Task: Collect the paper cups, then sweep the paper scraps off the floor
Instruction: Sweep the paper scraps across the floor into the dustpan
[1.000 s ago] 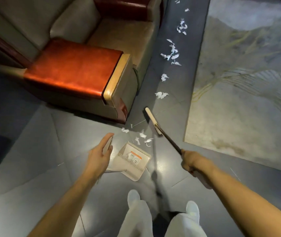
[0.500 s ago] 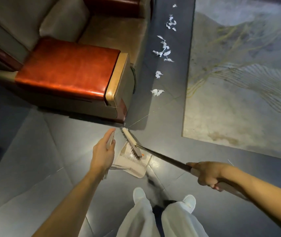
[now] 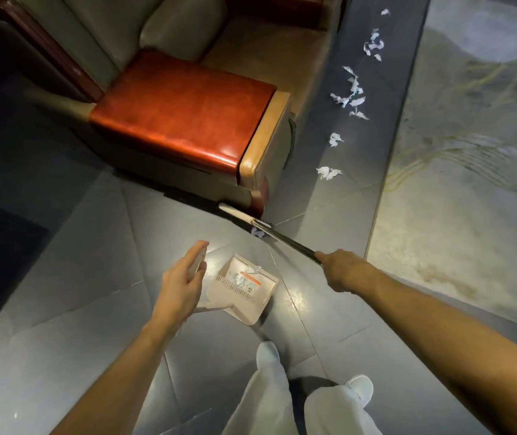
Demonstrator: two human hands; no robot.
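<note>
Paper scraps (image 3: 352, 97) lie in a loose trail on the grey floor (image 3: 94, 309), from 12 to 1 o'clock of the dustpan (image 3: 262, 304), between the armchair (image 3: 182, 120) and the rug (image 3: 471, 183). One more scrap sits just beside the broom (image 3: 282, 239), and a few lie inside the pan. The pan carries a label with an orange stripe, but its print is too small to read. The left hand (image 3: 182, 284) has a loose grip on the pan's pale upright handle, the forefinger stretched along it. The right hand (image 3: 342, 271) has a tight grip, fingers curled round the broom's dark handle. Half a second ago the broom head lay across the pan's mouth. Now it rests at the armchair's foot, at 12 o'clock of the pan.
</note>
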